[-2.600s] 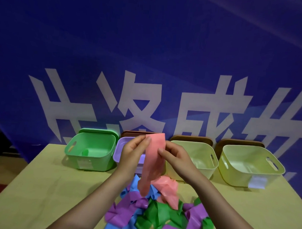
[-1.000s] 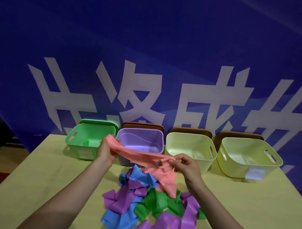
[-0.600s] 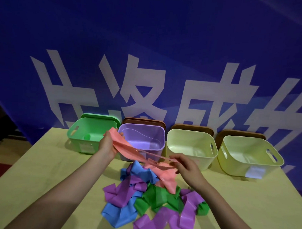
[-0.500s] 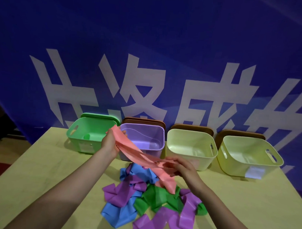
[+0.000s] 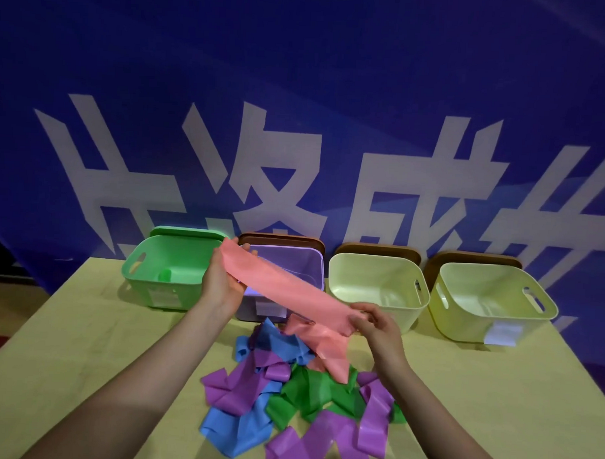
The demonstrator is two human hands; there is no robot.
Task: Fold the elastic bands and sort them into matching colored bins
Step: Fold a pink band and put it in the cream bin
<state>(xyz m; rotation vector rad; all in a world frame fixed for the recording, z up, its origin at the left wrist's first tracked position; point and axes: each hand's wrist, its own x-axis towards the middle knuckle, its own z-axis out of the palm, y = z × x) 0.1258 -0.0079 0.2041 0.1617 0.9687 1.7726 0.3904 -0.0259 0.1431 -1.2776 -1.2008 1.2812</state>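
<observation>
A pink elastic band (image 5: 285, 290) is stretched flat between my two hands above the table. My left hand (image 5: 222, 281) grips its far end in front of the purple bin (image 5: 313, 264). My right hand (image 5: 373, 322) pinches its near end, and a loose pink tail hangs down onto the pile. The pile of purple, blue and green bands (image 5: 298, 397) lies on the table below. A green bin (image 5: 162, 276) stands at the left, then the purple one, then two pale yellow bins (image 5: 378, 287) (image 5: 490, 304).
The bins stand in a row along the back of the yellow-green table (image 5: 84, 342). Lids lean behind them against a blue banner with white characters. The green bin holds a small green item. White labels show on some bins.
The pink band went from hanging vertically between both hands to being pulled out flat and wide. My left hand moved left and up; my right hand holds the other end lower right.
</observation>
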